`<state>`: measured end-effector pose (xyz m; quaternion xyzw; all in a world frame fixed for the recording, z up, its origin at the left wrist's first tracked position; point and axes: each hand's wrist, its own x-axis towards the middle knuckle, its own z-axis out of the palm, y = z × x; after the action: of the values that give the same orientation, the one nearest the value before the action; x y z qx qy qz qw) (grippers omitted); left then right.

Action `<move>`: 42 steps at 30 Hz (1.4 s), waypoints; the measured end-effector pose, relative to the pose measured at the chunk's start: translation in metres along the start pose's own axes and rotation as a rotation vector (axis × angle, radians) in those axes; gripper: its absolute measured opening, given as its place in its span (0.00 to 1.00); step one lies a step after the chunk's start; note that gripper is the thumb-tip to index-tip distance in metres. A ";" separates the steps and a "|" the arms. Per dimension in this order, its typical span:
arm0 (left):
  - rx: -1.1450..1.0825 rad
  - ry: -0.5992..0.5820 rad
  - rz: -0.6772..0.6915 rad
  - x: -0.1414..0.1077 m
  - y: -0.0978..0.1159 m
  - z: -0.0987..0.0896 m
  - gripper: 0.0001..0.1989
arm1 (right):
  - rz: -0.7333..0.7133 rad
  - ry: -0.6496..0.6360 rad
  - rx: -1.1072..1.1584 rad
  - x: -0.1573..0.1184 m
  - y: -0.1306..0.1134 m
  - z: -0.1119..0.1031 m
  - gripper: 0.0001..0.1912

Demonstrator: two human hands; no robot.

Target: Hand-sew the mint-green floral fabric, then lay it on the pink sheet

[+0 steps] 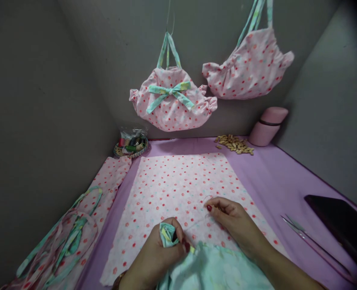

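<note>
My left hand point(163, 253) is closed around bunched mint-green fabric point(227, 268) with yellow patches; a fold of it pokes up between thumb and fingers. The rest of that fabric spreads toward me along the lower edge. My right hand point(227, 213) is pinched, up and to the right of the left one. A thin pale thread point(198, 220) runs from the fabric at my left fingers to my right fingertips, where a loop of it shows. Whether a needle is in that pinch is hidden. Beneath both hands lies pink dotted fabric point(181, 181).
Two pink dotted bags point(172, 117) hang at the back. A basket of thread spools point(131, 147), peanuts point(234, 144) and a pink flask point(267, 127) stand along the rear. Scissors point(317, 245) and a dark flat object point(338, 225) lie right; fabric straps point(72, 237) lie left.
</note>
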<state>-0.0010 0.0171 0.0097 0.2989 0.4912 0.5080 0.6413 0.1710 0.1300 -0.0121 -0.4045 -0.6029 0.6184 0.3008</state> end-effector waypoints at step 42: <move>0.278 0.326 0.098 0.008 0.000 -0.013 0.13 | -0.137 -0.352 -0.434 -0.029 0.002 0.036 0.10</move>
<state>-0.0128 0.0235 0.0025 0.3217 0.6386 0.5075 0.4808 0.1549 0.0866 -0.0119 -0.3042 -0.7899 0.5141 0.1388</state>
